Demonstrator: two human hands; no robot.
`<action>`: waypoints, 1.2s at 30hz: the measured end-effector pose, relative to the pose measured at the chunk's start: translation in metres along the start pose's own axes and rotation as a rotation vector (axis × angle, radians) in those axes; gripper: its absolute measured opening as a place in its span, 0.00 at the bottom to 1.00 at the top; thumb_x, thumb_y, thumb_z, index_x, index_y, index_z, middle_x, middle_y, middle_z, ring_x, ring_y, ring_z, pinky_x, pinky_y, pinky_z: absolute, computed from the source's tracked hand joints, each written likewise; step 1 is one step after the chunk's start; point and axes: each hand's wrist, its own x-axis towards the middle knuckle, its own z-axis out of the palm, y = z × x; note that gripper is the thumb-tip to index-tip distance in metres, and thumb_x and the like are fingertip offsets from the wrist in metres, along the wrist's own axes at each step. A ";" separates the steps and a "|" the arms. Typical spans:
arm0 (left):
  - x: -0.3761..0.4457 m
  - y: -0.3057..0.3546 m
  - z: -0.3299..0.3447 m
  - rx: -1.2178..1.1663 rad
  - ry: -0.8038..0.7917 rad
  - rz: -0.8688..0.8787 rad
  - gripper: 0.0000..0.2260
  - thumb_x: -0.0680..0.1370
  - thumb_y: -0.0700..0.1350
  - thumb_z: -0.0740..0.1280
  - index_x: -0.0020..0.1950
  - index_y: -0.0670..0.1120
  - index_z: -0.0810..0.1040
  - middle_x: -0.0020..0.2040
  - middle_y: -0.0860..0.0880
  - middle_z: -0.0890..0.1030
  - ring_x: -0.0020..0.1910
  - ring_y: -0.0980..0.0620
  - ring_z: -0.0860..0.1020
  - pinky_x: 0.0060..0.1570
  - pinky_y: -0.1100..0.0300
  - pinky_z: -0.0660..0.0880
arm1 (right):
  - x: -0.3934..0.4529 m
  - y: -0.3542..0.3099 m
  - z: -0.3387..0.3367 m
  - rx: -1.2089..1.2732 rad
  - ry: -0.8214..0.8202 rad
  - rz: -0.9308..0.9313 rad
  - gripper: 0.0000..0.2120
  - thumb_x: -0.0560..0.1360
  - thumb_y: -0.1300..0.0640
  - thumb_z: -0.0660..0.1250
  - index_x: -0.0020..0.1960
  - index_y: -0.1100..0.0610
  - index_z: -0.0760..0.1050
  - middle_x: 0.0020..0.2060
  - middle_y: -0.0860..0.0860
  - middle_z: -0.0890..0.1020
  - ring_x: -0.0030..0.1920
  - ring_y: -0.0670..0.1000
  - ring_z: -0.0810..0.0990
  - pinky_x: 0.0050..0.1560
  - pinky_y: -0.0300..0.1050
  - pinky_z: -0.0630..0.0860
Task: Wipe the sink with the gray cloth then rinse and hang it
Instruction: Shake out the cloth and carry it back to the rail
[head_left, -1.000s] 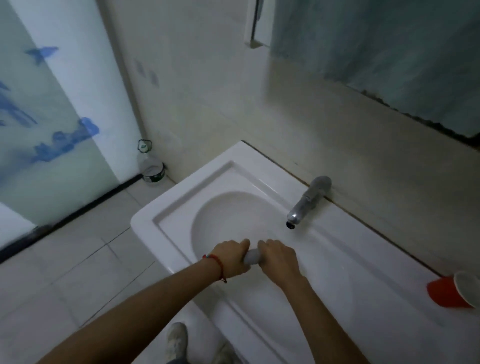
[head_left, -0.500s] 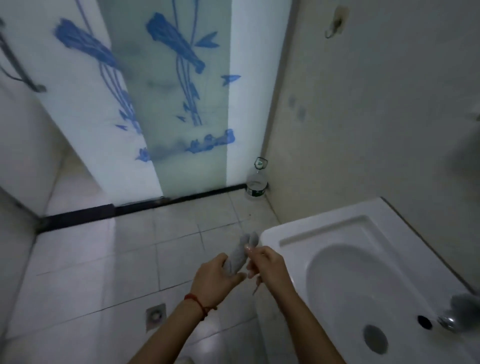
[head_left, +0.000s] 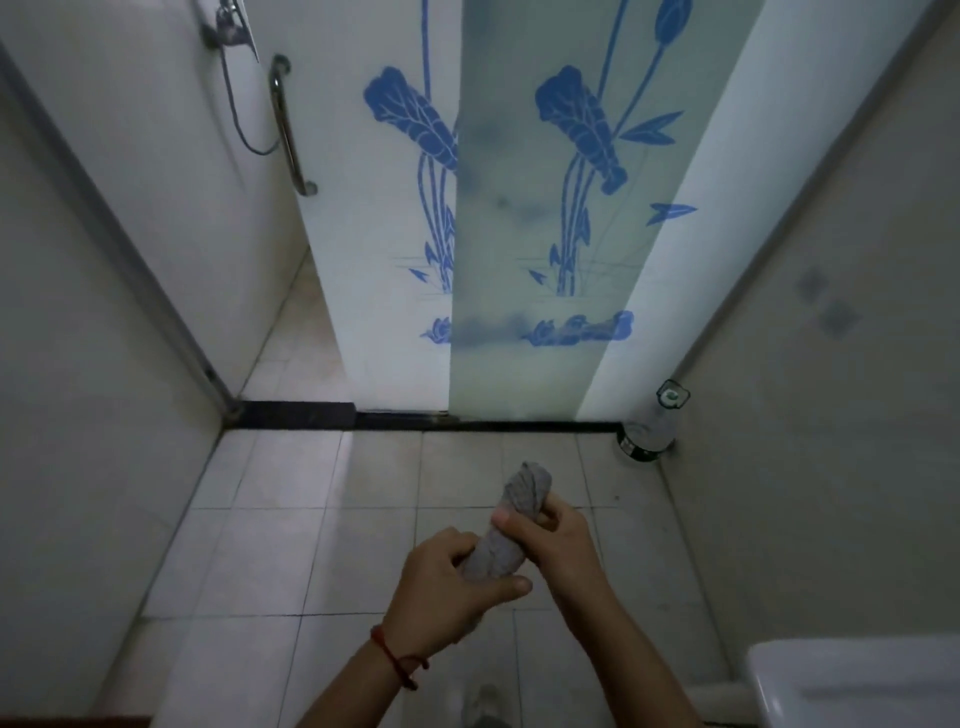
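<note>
The gray cloth (head_left: 511, 525) is twisted into a thick roll and held out over the tiled floor. My left hand (head_left: 441, 592), with a red string at the wrist, grips its lower end. My right hand (head_left: 553, 538) grips the roll higher up, thumb across it, and the cloth's top end sticks out above the fingers. Only a corner of the white sink (head_left: 852, 680) shows at the bottom right, apart from both hands.
A frosted glass sliding door (head_left: 519, 218) with blue plant prints stands ahead, with a black sill (head_left: 415, 418) at its foot. A clear plastic bottle (head_left: 652, 431) sits in the floor corner by the right wall. A shower hose and metal grab bar (head_left: 288, 130) hang at upper left.
The view has swung left, away from the sink, toward the glass door. Both hands carried the twisted cloth off the basin and now hold it over the floor.
</note>
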 end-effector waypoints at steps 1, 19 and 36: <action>0.013 0.001 -0.006 -0.111 -0.072 -0.030 0.12 0.62 0.49 0.77 0.28 0.51 0.74 0.27 0.55 0.74 0.26 0.61 0.70 0.32 0.67 0.65 | 0.013 -0.005 0.000 0.018 -0.029 -0.018 0.05 0.68 0.63 0.72 0.42 0.58 0.77 0.33 0.49 0.84 0.38 0.49 0.82 0.39 0.37 0.79; 0.278 0.043 -0.084 -0.136 -0.054 0.059 0.23 0.57 0.70 0.61 0.36 0.52 0.77 0.27 0.60 0.81 0.30 0.65 0.80 0.32 0.72 0.75 | 0.265 -0.108 0.009 -0.155 -0.135 -0.205 0.05 0.71 0.57 0.64 0.42 0.52 0.79 0.34 0.47 0.84 0.39 0.44 0.81 0.42 0.37 0.78; 0.524 0.089 -0.101 -0.145 -0.013 0.366 0.08 0.59 0.57 0.70 0.29 0.57 0.74 0.27 0.56 0.79 0.28 0.65 0.74 0.29 0.77 0.66 | 0.441 -0.159 0.005 -0.132 0.567 -0.220 0.10 0.73 0.62 0.66 0.37 0.49 0.77 0.31 0.40 0.83 0.33 0.41 0.78 0.34 0.34 0.75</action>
